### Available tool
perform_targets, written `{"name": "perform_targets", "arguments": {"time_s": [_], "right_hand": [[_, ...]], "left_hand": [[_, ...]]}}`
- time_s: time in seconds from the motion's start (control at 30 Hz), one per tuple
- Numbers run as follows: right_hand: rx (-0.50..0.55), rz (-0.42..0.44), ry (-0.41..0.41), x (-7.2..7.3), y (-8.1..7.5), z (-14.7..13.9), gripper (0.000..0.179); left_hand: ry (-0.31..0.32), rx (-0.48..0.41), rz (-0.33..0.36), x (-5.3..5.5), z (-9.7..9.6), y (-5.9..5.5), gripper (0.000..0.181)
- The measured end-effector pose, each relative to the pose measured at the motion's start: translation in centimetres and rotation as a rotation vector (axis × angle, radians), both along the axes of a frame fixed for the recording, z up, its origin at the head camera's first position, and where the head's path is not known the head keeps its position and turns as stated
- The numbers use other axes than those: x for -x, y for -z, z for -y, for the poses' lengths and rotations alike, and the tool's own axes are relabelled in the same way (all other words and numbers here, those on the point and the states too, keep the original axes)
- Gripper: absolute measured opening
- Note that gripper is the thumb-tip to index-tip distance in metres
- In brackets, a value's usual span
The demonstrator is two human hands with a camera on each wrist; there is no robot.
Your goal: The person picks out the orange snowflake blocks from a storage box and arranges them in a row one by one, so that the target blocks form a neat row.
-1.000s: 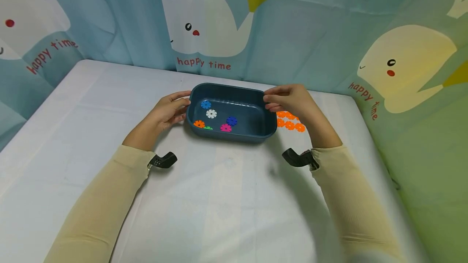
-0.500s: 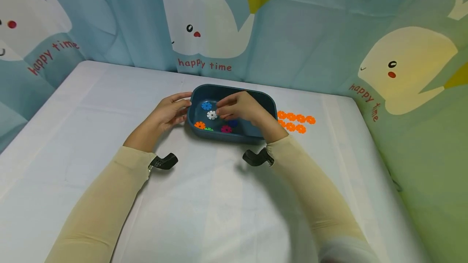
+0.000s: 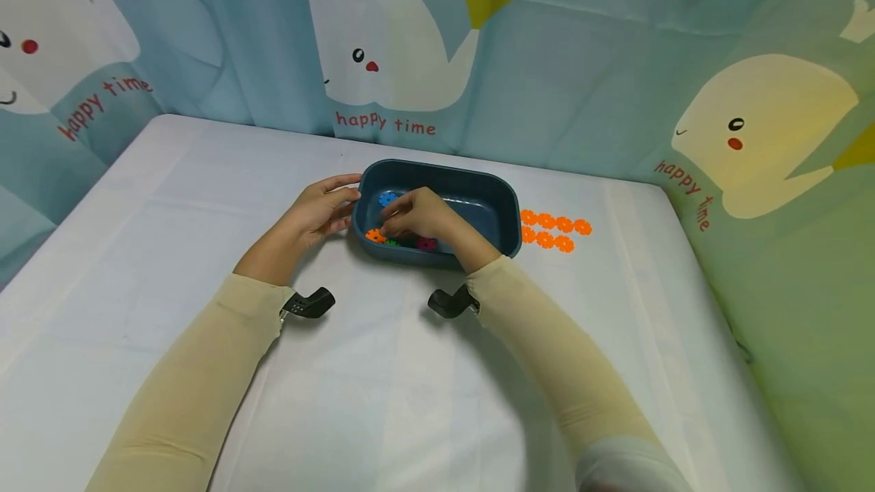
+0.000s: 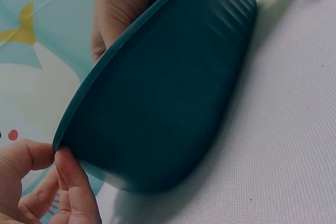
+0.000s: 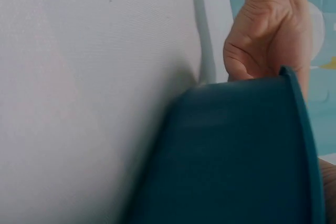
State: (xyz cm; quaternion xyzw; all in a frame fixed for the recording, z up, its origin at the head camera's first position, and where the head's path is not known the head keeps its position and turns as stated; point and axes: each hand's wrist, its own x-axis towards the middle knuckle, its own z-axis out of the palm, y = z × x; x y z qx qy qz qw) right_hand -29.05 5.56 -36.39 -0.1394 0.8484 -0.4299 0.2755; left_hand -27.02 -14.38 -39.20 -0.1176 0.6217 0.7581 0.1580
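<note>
At the left end of a dark teal plastic tub, my left hand pinches the rim between thumb and fingers; the left wrist view shows the thumb on its outer wall. My right hand reaches down inside, bent fingertips right at an orange snowflake-shaped plastic disc. I cannot tell whether they pinch it. Around that hand lie a blue disc, a pink disc and a partly hidden green disc. The tub wall hides the right fingers in the right wrist view.
Several orange discs lie flat in two rows on the white-covered table, just right of the tub. A blue curtain printed with whales hangs behind the table's far edge. Black wrist devices protrude from both sleeves.
My right hand has left the tub's right end, moved left into it and lowered toward the orange disc, now covering the white and dark blue discs. My left hand keeps its hold on the rim.
</note>
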Motion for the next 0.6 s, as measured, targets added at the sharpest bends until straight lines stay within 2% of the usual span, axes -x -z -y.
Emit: {"name": "perform_targets", "arguments": {"time_s": [0.27,0.6], "right_hand": [[-0.035,-0.054,0.010,0.2,1.1,0.5,0.025],[-0.174,-0.220,-0.030,0.0,1.8,1.9,0.021]], "left_hand": [[0.009,-0.007,0.003,0.0,0.0,0.0,0.050],[0.009,-0.019,0.008,-0.1,0.1,-0.1,0.050]]}}
